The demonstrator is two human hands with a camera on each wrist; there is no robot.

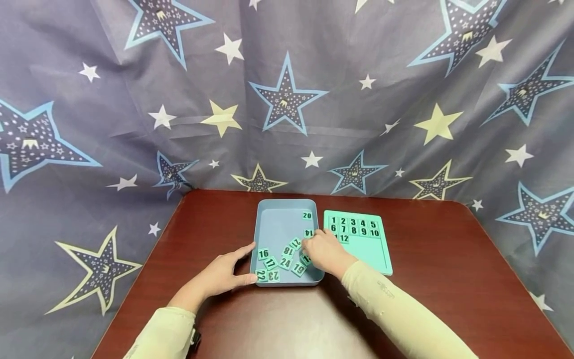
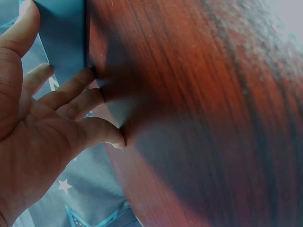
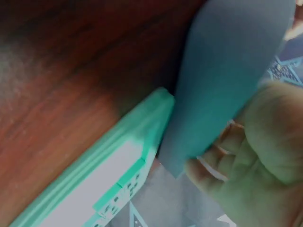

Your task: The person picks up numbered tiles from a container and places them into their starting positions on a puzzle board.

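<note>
A blue-grey tray [image 1: 282, 222] on the table holds several loose green number tiles, among them the 16 tile [image 1: 263, 254], the 24 tile [image 1: 285, 263] and the 20 tile [image 1: 307, 216]. My left hand [image 1: 221, 273] rests against the tray's left side, thumb and fingers spread. Over the tray's right side, my right hand [image 1: 326, 249] reaches down among the tiles, by the 14 tile [image 1: 309, 233]. Its fingertips are hidden, so whether they pinch a tile does not show. Right of the tray lies a green number board [image 1: 365, 254] with tiles set in its upper rows.
The reddish-brown wooden table [image 1: 448, 279] bears both tray and board, which lie close side by side. Behind the table's far edge hangs a grey curtain [image 1: 287, 149] printed with stars. The right forearm passes near the board's lower left corner.
</note>
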